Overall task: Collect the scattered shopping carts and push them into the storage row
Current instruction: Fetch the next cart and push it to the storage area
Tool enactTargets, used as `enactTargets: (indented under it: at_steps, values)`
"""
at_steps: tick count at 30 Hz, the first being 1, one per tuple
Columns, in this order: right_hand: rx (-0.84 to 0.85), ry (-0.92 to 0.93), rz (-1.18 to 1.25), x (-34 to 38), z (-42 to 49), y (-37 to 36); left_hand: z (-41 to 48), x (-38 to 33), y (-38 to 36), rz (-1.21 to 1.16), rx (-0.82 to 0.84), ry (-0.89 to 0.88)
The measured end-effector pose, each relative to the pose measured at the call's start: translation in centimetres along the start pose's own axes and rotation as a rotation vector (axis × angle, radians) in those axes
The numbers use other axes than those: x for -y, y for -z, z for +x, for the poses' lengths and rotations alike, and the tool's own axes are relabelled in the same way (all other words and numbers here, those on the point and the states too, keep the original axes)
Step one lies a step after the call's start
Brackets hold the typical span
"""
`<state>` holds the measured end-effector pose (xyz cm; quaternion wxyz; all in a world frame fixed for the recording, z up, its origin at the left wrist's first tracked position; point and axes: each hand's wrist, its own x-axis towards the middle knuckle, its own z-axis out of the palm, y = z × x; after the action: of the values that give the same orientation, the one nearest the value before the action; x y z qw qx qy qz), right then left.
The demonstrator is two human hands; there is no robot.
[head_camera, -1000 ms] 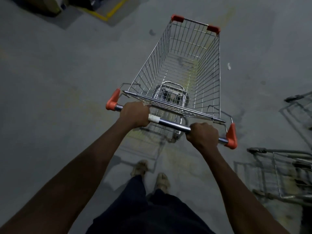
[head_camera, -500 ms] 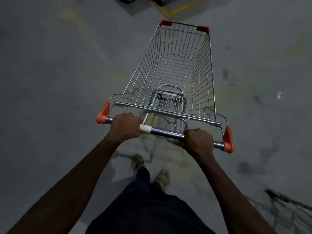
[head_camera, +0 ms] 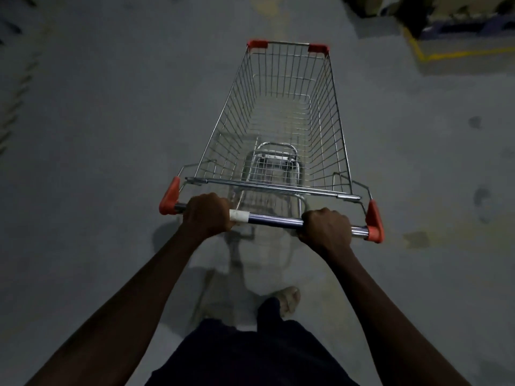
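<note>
Both fists wrap the handle (head_camera: 274, 220): left hand (head_camera: 206, 215) beside a white tape band (head_camera: 239, 215), right hand (head_camera: 326, 228) near the red end cap (head_camera: 374, 222). No readable writing on the cart (head_camera: 278, 121).

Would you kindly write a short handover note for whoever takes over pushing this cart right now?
Left hand: grips the handle bar near its left end.
Right hand: grips the bar near its right end.
Shopping cart: upright on the grey floor, straight ahead, with no goods in the basket. A yellow floor line lies to the front right.
Done: one cart collected and in hand.
Left: the storage row is not in view. Find it, push this cart in, then fetch any others.
</note>
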<state>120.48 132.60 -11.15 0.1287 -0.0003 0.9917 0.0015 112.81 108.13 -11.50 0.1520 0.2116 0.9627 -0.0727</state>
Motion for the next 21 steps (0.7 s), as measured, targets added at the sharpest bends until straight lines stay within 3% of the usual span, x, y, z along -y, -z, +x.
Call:
enactTargets:
  at_steps: [7,16,21]
  values:
    - [-0.008,0.222,-0.085,12.1,2.0,0.4,-8.7,9.8,-3.7,-0.079,0.046,0.287]
    - [0.0,0.513,-0.172,30.0,2.7,0.3,-21.7,22.4,-10.1,-0.157,0.063,0.526]
    - [-0.048,0.657,-0.234,40.1,4.3,0.4,-27.3,29.1,-11.8,-0.195,-0.014,0.659]
